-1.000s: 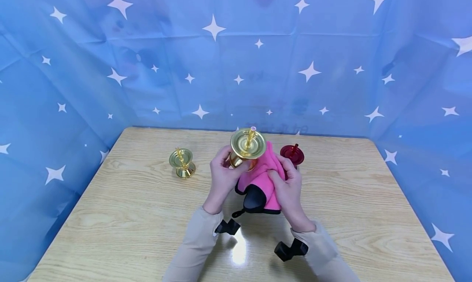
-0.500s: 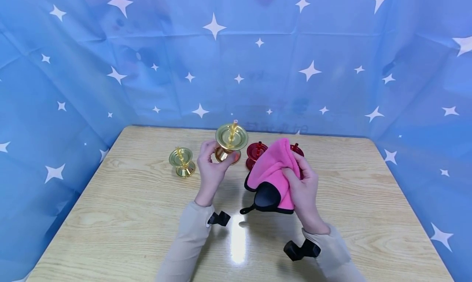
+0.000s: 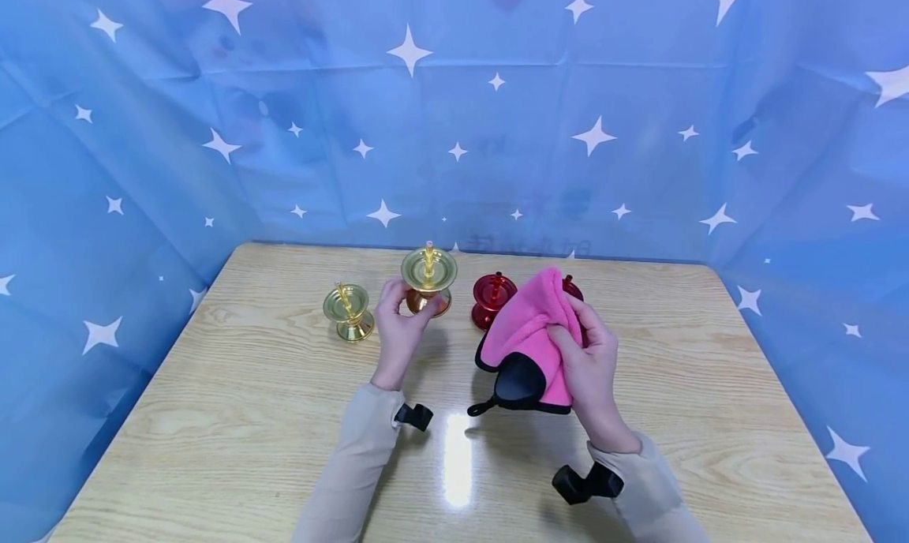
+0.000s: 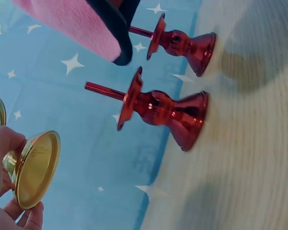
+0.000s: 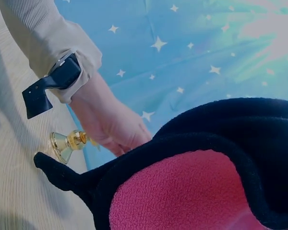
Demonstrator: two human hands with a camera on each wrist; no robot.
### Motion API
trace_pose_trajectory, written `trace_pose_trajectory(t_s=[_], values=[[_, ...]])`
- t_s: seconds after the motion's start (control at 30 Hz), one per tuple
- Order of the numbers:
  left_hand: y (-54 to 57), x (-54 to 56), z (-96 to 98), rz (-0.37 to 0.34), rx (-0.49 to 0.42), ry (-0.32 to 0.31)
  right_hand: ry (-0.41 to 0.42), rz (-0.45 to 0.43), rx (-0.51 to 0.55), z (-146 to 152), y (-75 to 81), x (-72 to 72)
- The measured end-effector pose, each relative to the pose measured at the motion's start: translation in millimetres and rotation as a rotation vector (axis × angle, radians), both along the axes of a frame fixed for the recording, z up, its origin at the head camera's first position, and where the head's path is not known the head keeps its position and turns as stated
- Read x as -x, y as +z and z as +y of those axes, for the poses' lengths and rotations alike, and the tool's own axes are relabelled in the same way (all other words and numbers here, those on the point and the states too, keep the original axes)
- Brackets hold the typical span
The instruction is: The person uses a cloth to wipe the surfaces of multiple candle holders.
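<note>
My left hand grips a gold candlestick by its lower part, fingers and thumb around it. It is held off the table, and its gold base faces the camera in the left wrist view. A pink cloth with black edging, a black patch and a hanging loop is pinched in my right hand. Behind the cloth, one red candlestick shows almost whole, while another red candlestick is mostly hidden. Both red candlesticks stand upright on the wooden table in the left wrist view.
A second gold candlestick stands upright on the table, left of my left hand. Blue curtains with white stars enclose the table's back and sides. A bright reflection lies on the wood between my forearms.
My left hand has carried the gold candlestick left and lower, away from the cloth. My right hand has moved right with the cloth, and the nearer red candlestick has come into sight.
</note>
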State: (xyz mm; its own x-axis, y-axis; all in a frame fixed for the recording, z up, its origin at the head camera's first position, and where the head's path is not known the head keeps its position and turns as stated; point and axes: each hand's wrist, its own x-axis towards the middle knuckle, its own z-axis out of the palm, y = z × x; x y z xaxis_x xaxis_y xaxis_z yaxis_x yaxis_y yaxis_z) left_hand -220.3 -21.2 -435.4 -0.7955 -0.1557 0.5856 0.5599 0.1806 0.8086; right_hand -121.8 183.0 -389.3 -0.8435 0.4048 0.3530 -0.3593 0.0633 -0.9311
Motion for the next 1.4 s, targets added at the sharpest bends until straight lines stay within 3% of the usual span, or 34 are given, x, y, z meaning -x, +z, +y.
trace_pose_trajectory(t_s=[0.17,0.3,0.63,1.03,1.4], values=[[-30.3,18.7,-4.6,-0.035,-0.008,-0.005,0.003,-0.005,0.007,0.1,0.2,-0.3],[-41.3,23.5,-8.7,-0.059,-0.003,-0.005,0.004,-0.012,0.012,-0.1,0.6,-0.6],[-58.6,28.2,-11.2,-0.155,0.089,0.106,-0.005,-0.035,0.023,0.0,-0.3,-1.9],[-74.5,32.4,-6.7,-0.237,0.146,0.164,-0.015,-0.016,0.028,0.2,-2.2,-0.1],[-82.8,37.9,-3.4,-0.289,0.141,0.168,-0.008,-0.007,0.027,0.4,-3.9,-0.2]])
